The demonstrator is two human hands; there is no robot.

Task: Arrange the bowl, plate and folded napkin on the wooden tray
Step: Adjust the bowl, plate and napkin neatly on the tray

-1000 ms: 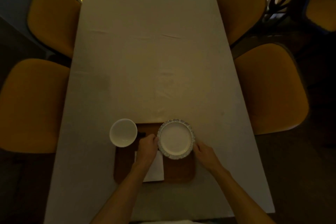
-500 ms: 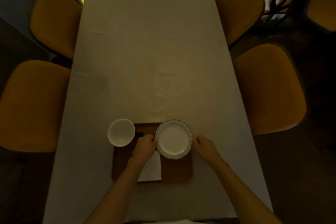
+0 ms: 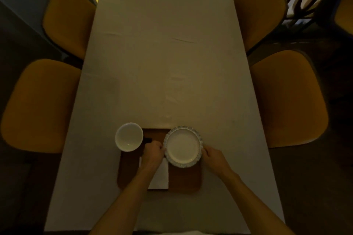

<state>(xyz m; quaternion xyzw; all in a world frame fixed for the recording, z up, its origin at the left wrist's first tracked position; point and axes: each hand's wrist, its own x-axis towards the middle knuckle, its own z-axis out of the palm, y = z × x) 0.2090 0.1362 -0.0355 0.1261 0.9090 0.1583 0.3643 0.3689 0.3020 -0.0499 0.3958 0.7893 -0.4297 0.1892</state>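
Note:
A wooden tray lies near the table's front edge. A white plate with a patterned scalloped rim is over the tray's far right part. My left hand grips the plate's left rim and my right hand grips its right rim. A white bowl stands at the tray's far left corner, partly over its edge. A folded white napkin lies in the tray's middle, partly hidden under my left wrist. Whether the plate rests on the tray or hangs just above it is unclear.
The long table has a pale cloth with a few creases. Two yellow chairs stand on the left and two on the right. A small dark object lies on the tray between bowl and plate.
Both hands stay on the plate's rim. The plate has crept slightly away from me over the tray. The bowl and napkin hold their places.

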